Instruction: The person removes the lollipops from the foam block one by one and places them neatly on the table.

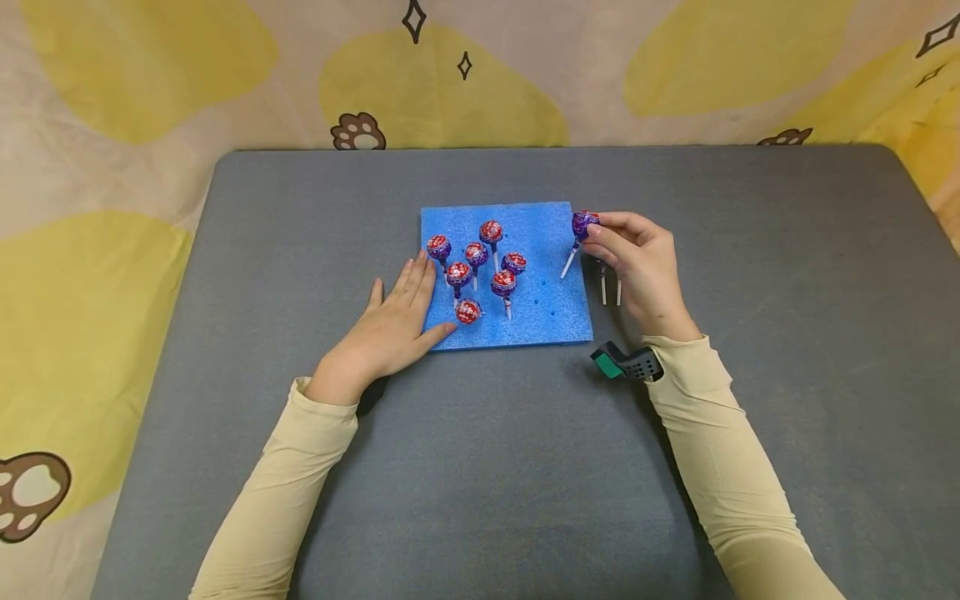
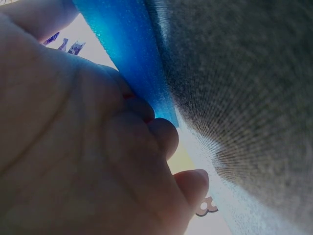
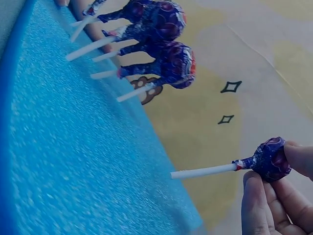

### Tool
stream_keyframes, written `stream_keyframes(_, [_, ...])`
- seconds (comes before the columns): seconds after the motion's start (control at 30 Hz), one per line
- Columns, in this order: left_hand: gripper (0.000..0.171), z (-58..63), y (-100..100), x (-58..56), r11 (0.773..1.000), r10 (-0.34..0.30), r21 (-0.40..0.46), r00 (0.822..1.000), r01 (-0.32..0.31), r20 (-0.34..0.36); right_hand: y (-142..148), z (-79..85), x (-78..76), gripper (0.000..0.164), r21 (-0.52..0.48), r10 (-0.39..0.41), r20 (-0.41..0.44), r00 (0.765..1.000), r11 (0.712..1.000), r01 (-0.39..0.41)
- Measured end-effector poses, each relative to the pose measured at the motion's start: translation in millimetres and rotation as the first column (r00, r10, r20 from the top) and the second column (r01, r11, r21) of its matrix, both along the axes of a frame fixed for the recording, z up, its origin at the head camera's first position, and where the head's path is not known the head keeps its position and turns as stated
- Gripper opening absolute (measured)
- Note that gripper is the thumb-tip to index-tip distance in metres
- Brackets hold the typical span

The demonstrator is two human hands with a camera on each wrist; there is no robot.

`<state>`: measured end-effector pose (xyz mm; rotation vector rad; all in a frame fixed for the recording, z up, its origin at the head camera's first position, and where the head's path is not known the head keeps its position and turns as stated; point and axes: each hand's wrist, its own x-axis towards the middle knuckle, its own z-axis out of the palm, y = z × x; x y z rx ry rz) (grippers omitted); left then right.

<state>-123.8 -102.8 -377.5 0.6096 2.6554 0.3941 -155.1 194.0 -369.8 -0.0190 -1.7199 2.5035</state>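
My right hand point(image 1: 637, 265) pinches a purple-and-red wrapped lollipop point(image 1: 584, 225) by its round head, with the white stick angled down over the right side of a blue foam board point(image 1: 555, 250). In the right wrist view that lollipop point(image 3: 271, 159) has its stick tip near the board's edge; whether it touches is unclear. Several lollipops point(image 1: 503, 283) stand upright in the board's left half, heads up. Against the board's left edge lies my left hand point(image 1: 386, 329), fingers straight and thumb at the front corner. The left wrist view shows its palm beside the foam point(image 2: 122, 44).
Two white sticks point(image 1: 603, 287) show on the table under my right hand, their upper ends hidden. Small dark holes dot the board's right half. The grey table point(image 1: 487, 467) extends around the board, with a patterned yellow-and-cream cloth point(image 1: 525, 50) behind it.
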Motion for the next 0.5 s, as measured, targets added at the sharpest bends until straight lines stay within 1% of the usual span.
stream_keyframes(0.33, [0.082,-0.4,0,-0.1,1.0,-0.003,0.003,1.0,0.004,-0.007,12,5.4,1.2,0.009,-0.041,0.0,-0.007,1.0,0.999,0.0])
stream_keyframes(0.5, [0.082,-0.3,0,0.1,1.0,-0.001,0.005,1.0,0.001,-0.006,15,7.3,1.2,0.009,-0.041,0.006,-0.004,1.0,0.999,-0.006])
